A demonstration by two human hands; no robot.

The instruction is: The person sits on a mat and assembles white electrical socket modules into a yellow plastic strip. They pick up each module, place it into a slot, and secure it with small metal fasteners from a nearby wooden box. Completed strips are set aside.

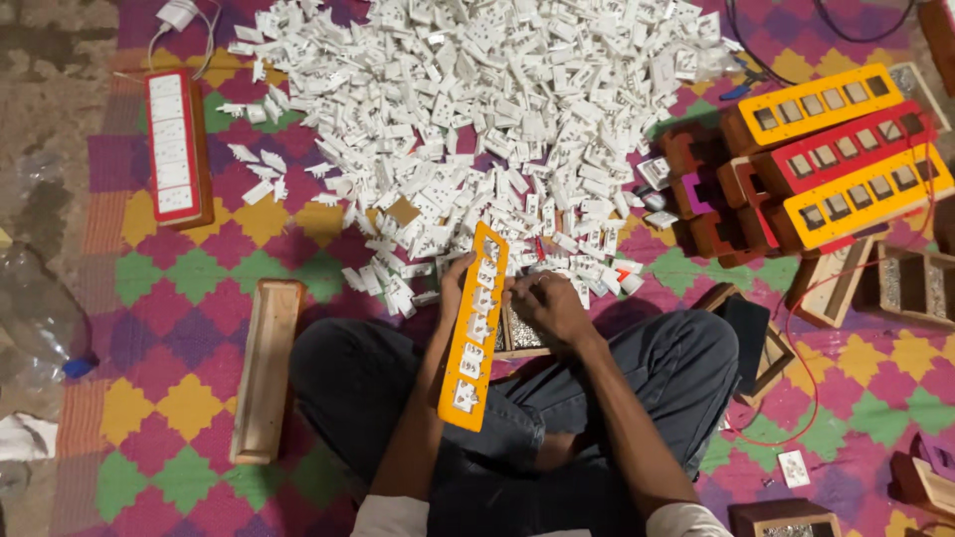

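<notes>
Seat: the person sits cross-legged on a patterned floor mat (179,398), knees spread so the work rests in the lap, close under the eyes.
Orange plate: a long orange faceplate (476,328) stands on its long edge above the left thigh, running from lap to pile, its cut-outs turned to the right so the parts can be pressed in from that side.
Left hand: the left hand (453,281) is wrapped around the plate's upper part, fingers closed on it, steadying it as a brace.
Right hand: the right hand (545,303) is at the plate's face, fingers drawn together; it seems pinched on a small white piece, though the view is too small to be sure.
White pile: a heap of white socket and switch parts (477,119) lies just beyond the knees, within an arm's stretch.
Stack: finished-looking yellow and red boards (836,149) sit piled at the right, out of the way.
Wooden box: an open wooden case (267,368) lies by the left knee.
</notes>
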